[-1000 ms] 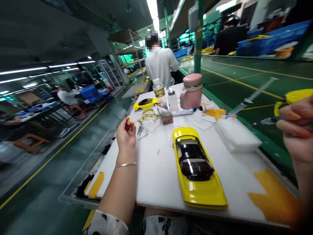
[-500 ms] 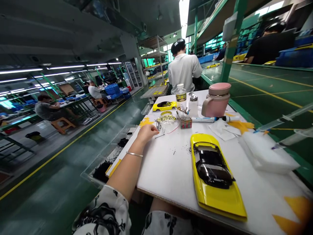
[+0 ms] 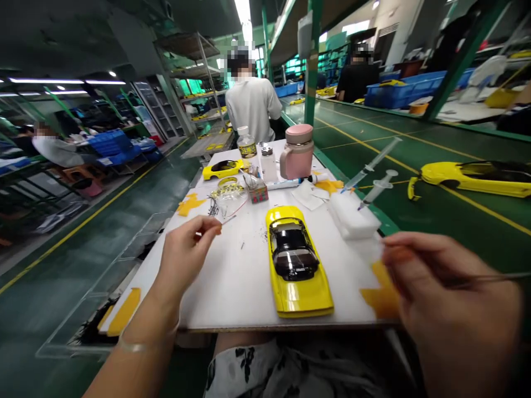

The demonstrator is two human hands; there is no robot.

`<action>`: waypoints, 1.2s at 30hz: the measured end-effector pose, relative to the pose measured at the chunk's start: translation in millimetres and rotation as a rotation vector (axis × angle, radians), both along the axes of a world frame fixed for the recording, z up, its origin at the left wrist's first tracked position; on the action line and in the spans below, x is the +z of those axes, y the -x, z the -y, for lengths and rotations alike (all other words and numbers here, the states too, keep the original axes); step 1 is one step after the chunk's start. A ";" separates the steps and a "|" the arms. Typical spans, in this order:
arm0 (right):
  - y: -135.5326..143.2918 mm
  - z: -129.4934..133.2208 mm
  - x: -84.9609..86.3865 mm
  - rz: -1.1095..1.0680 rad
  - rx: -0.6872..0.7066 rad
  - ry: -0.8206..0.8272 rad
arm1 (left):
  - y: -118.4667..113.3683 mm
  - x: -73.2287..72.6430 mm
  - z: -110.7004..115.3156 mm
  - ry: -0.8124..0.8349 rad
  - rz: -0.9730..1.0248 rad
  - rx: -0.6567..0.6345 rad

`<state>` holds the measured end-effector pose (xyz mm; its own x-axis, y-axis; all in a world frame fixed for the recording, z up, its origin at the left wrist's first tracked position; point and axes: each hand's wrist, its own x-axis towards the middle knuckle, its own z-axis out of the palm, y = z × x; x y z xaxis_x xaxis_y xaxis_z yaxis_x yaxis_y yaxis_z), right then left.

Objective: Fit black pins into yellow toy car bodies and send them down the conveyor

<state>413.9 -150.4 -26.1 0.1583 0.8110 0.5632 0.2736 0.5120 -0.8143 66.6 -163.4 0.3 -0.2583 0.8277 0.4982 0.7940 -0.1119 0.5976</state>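
My left hand (image 3: 186, 251) is closed in a pinch on a thin dark strip (image 3: 229, 219), whose end sticks out over the white board. At the right, my right hand (image 3: 435, 293) is blurred and closed round a slender metal tool (image 3: 493, 277); its exact kind is unclear. Between the hands, a yellow model car body (image 3: 301, 296) with dark windows lies on the board, touched by neither. Small dark bits (image 3: 264, 235) lie just left of it. Several thin black strips (image 3: 213, 205) sit beyond my left hand.
Farther back on the board (image 3: 224, 298) are a smaller-looking yellow car body (image 3: 223, 169), a labelled bottle (image 3: 248, 148), a glass jar (image 3: 269, 166) and a pink mug (image 3: 298, 157). Two syringes (image 3: 375, 190) stand in white foam (image 3: 354, 218). A person (image 3: 251, 105) sits ahead.
The view has swung right and my right hand has come into sight with the slender tool. My left hand has lifted the thin strip away from the pile, toward me.
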 end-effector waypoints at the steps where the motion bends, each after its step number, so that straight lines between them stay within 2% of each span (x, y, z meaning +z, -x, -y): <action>1: 7.7 10.2 4.4 0.068 0.068 0.013 | -16.9 1.1 14.1 -0.080 -0.065 -0.138; 3: 22.2 23.3 10.6 0.201 0.249 -0.002 | -50.9 0.8 39.3 -0.156 -0.215 -0.393; 5: 31.9 28.6 11.7 0.274 0.390 -0.067 | -79.2 -2.4 56.2 -0.211 -0.265 -0.531; 8: 36.3 30.0 6.7 0.291 0.438 -0.144 | -101.8 -10.4 65.4 -0.239 -0.236 -0.571; 14: 31.9 29.3 -0.9 0.382 0.389 -0.099 | -104.3 -23.5 68.7 -0.250 -0.208 -0.616; 16: 30.3 27.5 -2.6 0.401 0.368 -0.083 | -103.1 -26.0 68.6 -0.260 -0.182 -0.601; 19: 27.0 21.2 -6.4 0.417 0.289 -0.061 | -98.4 -30.0 63.8 -0.259 -0.045 -0.462; 22: 25.4 12.6 -12.4 0.444 0.217 -0.056 | -90.6 -35.7 54.2 -0.164 0.226 -0.296; 25: 28.5 7.2 -19.0 0.493 0.202 -0.082 | -85.7 -41.7 43.3 -0.015 0.530 -0.204; 29: 35.1 7.4 -24.2 0.540 0.188 -0.135 | -85.8 -47.1 31.5 0.059 0.752 -0.175; 36: 41.4 9.6 -27.6 0.523 0.188 -0.176 | -85.5 -50.3 29.6 0.075 0.820 -0.187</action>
